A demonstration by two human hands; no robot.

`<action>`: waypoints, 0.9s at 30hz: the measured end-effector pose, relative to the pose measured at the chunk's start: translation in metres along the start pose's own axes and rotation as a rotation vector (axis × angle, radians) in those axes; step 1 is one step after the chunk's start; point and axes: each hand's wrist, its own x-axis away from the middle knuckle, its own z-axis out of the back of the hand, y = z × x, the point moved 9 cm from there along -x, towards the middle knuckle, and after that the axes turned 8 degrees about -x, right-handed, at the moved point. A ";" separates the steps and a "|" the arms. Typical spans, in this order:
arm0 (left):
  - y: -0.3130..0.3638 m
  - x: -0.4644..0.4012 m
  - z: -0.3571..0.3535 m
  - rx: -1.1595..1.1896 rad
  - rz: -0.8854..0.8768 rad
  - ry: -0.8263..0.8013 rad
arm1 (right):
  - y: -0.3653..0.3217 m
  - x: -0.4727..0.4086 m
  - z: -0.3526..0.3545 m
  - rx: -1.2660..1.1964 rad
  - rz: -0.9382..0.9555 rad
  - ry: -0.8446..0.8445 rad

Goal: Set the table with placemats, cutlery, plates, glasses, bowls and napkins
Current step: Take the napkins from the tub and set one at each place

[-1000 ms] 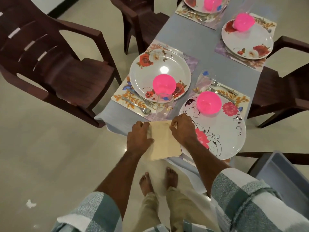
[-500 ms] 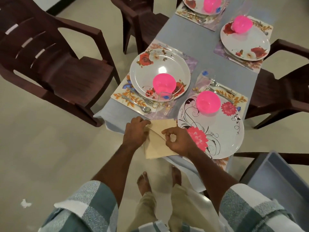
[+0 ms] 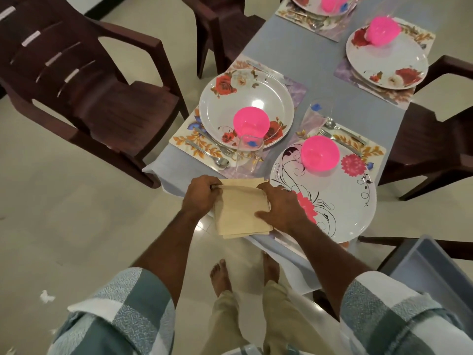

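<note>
pale floor tiles are seen around a grey-clothed bench (image 3: 312,55). at its near corner a folded beige napkin (image 3: 239,211) is held between both hands: its upper left edge is pinched in the left hand (image 3: 201,194) grip, while the right hand (image 3: 279,204) grip is curled over its right side. four plates, four pink bowls, four placemats and two glasses are counted.

text: none legible | labels: none | brands: none | numbers: none | signs: none
</note>
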 end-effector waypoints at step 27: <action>-0.016 -0.012 0.004 0.064 0.070 -0.017 | -0.038 0.005 -0.008 0.102 0.263 0.099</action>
